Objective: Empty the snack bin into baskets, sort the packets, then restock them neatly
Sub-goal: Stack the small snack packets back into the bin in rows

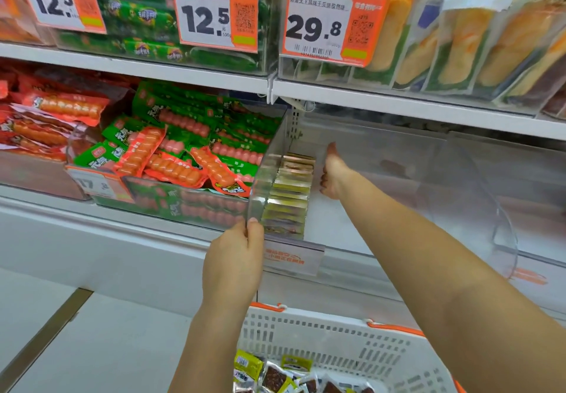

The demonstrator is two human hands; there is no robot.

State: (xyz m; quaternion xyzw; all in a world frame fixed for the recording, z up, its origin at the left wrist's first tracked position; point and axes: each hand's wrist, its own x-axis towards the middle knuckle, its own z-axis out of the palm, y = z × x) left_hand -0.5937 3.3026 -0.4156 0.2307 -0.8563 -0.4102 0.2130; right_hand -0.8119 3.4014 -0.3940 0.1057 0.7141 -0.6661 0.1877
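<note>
— Packets point(275, 377) sit loose in the white basket point(337, 331) nearest us, below the clear bin point(398, 159). What worries you up at the bin?

— That row of packets point(288, 190) standing on edge against the bin's left wall. Nothing props it from the right except the right hand point(332, 175), so I'd judge the row could topple across the bare bin floor if that hand lets go carelessly

— How are the hands set?

— Left hand point(235, 254) pinches the bin's front left corner, thumb and fingertips closed on the clear wall. Right hand reaches deep inside, palm towards the row, fingers seemingly straight and touching the row's right side. Whether it grips any packet, I cannot tell

— So where's the row relative to that grip?

— Just behind the left hand's pinch, on the inner side of the same wall, running back into the bin; the right hand lies at its far half

— Anything else risky?

— Tugging the corner could shift the bin on its shelf point(153, 227) and jostle the sausage packs point(190, 153) in the next bin to its left
</note>
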